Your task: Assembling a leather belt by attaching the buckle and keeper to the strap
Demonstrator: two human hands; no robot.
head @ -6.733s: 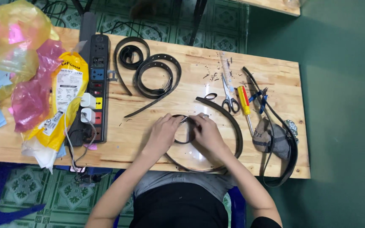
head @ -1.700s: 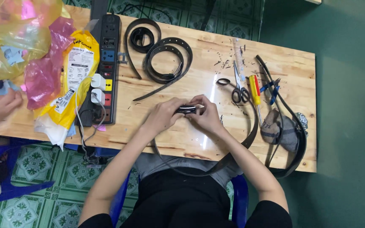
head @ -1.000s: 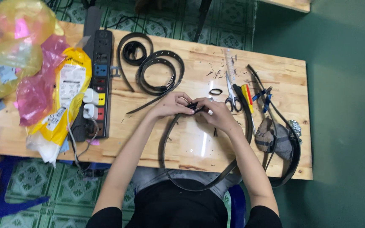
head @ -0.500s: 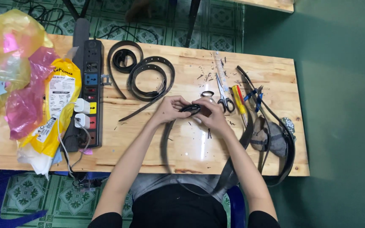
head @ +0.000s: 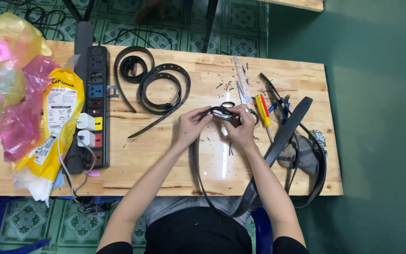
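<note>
Ok, I see both hands' grip clenched on the black belt: left hand, right hand; screwdriver just right of it.

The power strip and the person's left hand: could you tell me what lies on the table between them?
In the head view, mostly bare wood between the power strip and the left hand, crossed only by a loose black strap end.

Top-down, wooden bench. L hand + R hand pinching buckle end of black belt, strap looping off near edge. Coiled belts behind; power strip left; screwdriver right.
</note>
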